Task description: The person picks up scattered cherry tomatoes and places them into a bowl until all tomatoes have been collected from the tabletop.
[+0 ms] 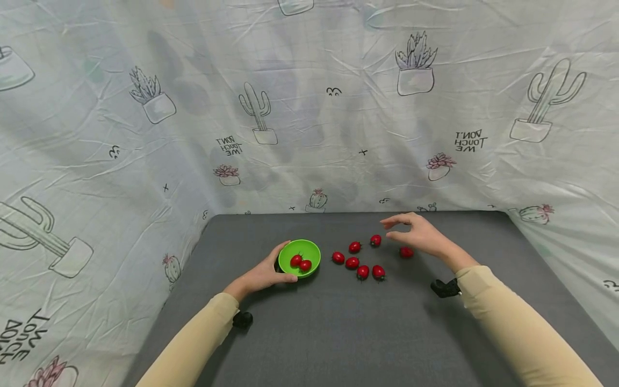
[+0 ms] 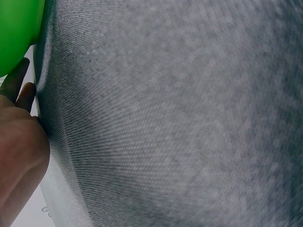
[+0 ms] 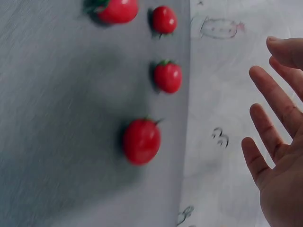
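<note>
My left hand (image 1: pixel 263 274) grips the side of a bright green bowl (image 1: pixel 313 248), its thumb along the near rim and the other fingers around the far left side. Two red cherry tomatoes (image 1: pixel 305 265) lie inside the bowl. In the left wrist view, fingers (image 2: pixel 26 96) touch the bowl's outer wall (image 2: pixel 16 33). Over the right part of the table, my right hand (image 1: pixel 418 234) hovers with fingers spread and nothing between them. Below it lies a single cherry tomato (image 1: pixel 406 252), and just left of its fingertips is another cherry tomato (image 1: pixel 375 240).
Several more cherry tomatoes (image 1: pixel 352 263) lie loose between the bowl and my right hand. The dark grey tabletop (image 1: pixel 338 333) is bordered at the back and sides by a white cloth (image 1: pixel 300 107) printed with cacti. A black wrist device (image 1: pixel 445 288) hangs beneath my right sleeve.
</note>
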Motion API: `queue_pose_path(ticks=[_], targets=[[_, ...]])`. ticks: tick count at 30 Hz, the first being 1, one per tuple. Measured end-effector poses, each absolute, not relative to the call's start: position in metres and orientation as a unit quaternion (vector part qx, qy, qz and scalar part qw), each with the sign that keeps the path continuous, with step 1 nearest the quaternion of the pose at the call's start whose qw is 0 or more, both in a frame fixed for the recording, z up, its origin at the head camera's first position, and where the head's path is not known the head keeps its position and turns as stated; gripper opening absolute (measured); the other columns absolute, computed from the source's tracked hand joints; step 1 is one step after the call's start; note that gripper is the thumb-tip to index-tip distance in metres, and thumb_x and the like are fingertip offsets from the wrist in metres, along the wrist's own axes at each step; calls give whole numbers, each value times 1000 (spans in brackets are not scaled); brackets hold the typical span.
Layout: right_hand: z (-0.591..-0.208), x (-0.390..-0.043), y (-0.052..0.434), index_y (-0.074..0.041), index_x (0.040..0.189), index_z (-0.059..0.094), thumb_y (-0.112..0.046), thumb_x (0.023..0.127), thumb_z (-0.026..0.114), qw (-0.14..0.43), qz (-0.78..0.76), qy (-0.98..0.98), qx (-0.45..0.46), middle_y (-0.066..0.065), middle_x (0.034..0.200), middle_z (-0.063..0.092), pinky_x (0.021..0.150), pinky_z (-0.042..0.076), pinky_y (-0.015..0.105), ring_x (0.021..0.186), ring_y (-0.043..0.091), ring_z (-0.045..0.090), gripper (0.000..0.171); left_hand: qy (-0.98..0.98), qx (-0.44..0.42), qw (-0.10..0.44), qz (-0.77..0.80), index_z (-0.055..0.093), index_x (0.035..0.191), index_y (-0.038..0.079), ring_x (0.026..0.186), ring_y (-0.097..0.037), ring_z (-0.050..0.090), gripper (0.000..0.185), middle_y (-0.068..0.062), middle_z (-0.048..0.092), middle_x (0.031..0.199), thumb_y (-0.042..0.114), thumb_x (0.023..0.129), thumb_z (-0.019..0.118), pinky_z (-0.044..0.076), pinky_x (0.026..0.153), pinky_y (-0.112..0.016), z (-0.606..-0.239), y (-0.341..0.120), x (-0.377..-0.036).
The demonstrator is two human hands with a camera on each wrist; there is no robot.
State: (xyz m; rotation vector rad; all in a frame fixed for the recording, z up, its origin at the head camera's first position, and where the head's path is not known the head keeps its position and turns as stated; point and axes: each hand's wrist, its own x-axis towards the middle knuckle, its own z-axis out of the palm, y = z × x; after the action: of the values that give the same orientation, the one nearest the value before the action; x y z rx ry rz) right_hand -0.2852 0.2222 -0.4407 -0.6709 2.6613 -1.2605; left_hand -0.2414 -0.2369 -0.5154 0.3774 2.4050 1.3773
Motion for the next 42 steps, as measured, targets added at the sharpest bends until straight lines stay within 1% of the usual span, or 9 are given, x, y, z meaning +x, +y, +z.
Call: queue_pose_path(ticks=[4, 11, 14, 16, 19, 23, 31, 36, 42], targets=[[-448, -286, 235, -20, 138, 66, -36, 98, 71, 53, -407, 885, -219, 5, 131, 64, 111, 30, 64, 137, 33, 42, 42, 848, 131, 171, 484, 15, 165, 25, 150, -30, 25, 103, -8, 23, 166, 34, 89, 83, 23, 117, -60, -514, -237, -241], [-458, -285, 252, -11, 140, 63, -32, 99, 70, 43, -396, 892, -213, 10, 131, 64, 111, 28, 63, 135, 37, 42, 47, 850, 129, 171, 482, 15, 166, 25, 151, -30, 24, 105, -7, 22, 166, 36, 87, 84, 23, 117, -59, -511, -235, -240], [-460, -285, 258, -10, 142, 62, -32, 100, 69, 48, -394, 894, -210, 11, 133, 63, 111, 28, 63, 134, 37, 41, 48, 848, 130, 171, 484, 15, 166, 26, 151, -29, 24, 104, -7, 22, 166, 34, 88, 84, 23, 117, -59, -512, -235, -240], [-462, -284, 261, -10, 142, 62, -30, 100, 69, 48, -391, 895, -210, 12, 133, 63, 111, 29, 62, 133, 36, 44, 47, 847, 129, 172, 487, 16, 165, 26, 151, -30, 24, 103, -7, 23, 166, 33, 88, 84, 23, 117, -60, -512, -236, -241], [-465, -285, 265, -7, 142, 61, -27, 101, 69, 42, -381, 897, -221, 15, 133, 63, 110, 30, 63, 129, 37, 49, 46, 846, 127, 172, 488, 16, 165, 27, 151, -30, 24, 103, -7, 23, 166, 32, 88, 84, 22, 117, -60, -512, -236, -242], [-470, -285, 269, -5, 140, 62, -26, 99, 70, 34, -367, 902, -225, 16, 132, 65, 108, 33, 64, 126, 38, 52, 47, 844, 128, 175, 490, 16, 165, 27, 151, -30, 24, 104, -7, 23, 166, 33, 87, 84, 22, 117, -60, -512, -236, -242], [-483, -284, 276, -1, 139, 61, -21, 97, 73, 41, -360, 904, -227, 22, 131, 64, 106, 34, 67, 127, 43, 53, 48, 845, 125, 179, 488, 16, 165, 28, 150, -30, 25, 106, -8, 23, 166, 39, 86, 85, 22, 117, -59, -510, -235, -241], [-490, -283, 277, -1, 140, 61, -20, 96, 74, 44, -358, 903, -232, 22, 133, 63, 102, 37, 69, 129, 46, 50, 49, 849, 127, 178, 481, 14, 166, 27, 151, -30, 24, 107, -8, 22, 166, 40, 86, 84, 22, 117, -59, -510, -235, -241], [-495, -283, 277, -2, 139, 62, -19, 95, 75, 43, -355, 904, -234, 21, 131, 64, 101, 39, 68, 127, 45, 51, 48, 849, 124, 177, 481, 15, 165, 28, 150, -30, 24, 106, -7, 23, 166, 38, 86, 84, 22, 117, -60, -511, -235, -241]])
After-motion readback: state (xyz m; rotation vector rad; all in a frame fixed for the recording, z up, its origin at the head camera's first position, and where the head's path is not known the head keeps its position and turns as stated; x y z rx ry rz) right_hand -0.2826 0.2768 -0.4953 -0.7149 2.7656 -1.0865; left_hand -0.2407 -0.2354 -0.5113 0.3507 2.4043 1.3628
